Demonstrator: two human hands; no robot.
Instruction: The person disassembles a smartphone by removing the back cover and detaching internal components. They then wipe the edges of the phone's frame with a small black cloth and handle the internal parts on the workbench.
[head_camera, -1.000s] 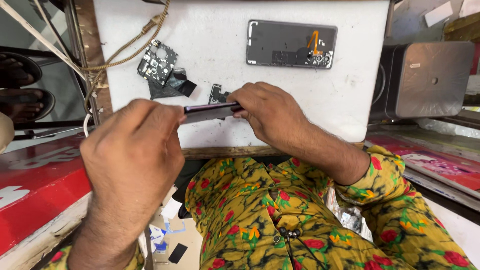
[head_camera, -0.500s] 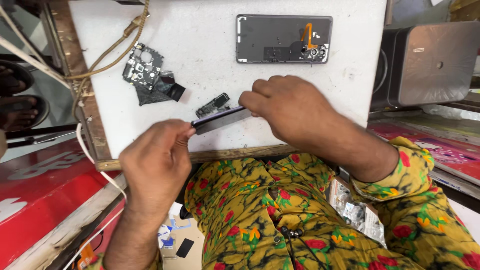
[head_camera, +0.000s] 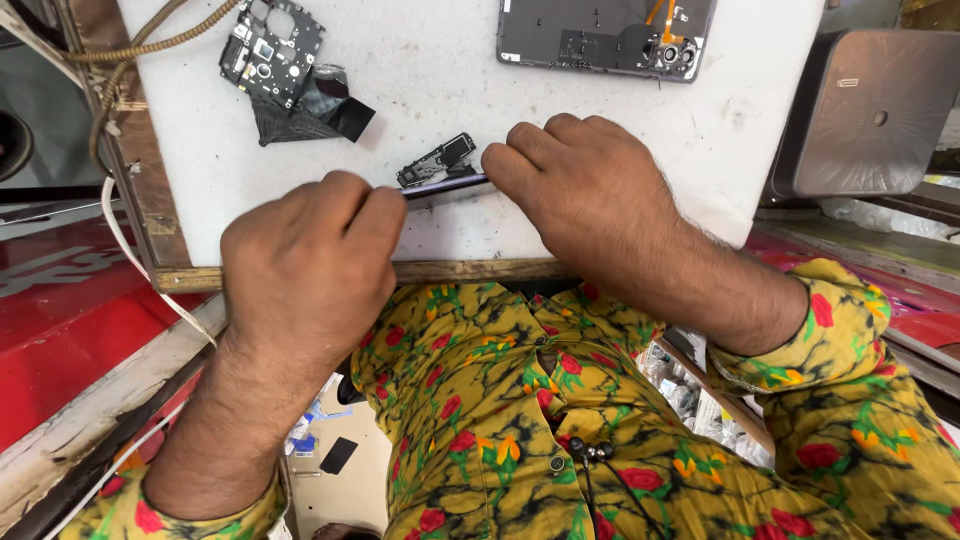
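At the centre of the frame we hold a thin phone panel (head_camera: 445, 186) edge-on between both hands, just above the white board (head_camera: 640, 120). Our left hand (head_camera: 305, 270) is closed on its left end, our right hand (head_camera: 585, 195) pinches the right end. To do this well, we judge, we keep the pressure even and bend gently. A small black part (head_camera: 437, 158) lies just behind it.

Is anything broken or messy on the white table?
Yes. A phone lies in pieces: an opened phone body with its insides showing at the top, a loose circuit board on crumpled black film, and a small black part near the hands.
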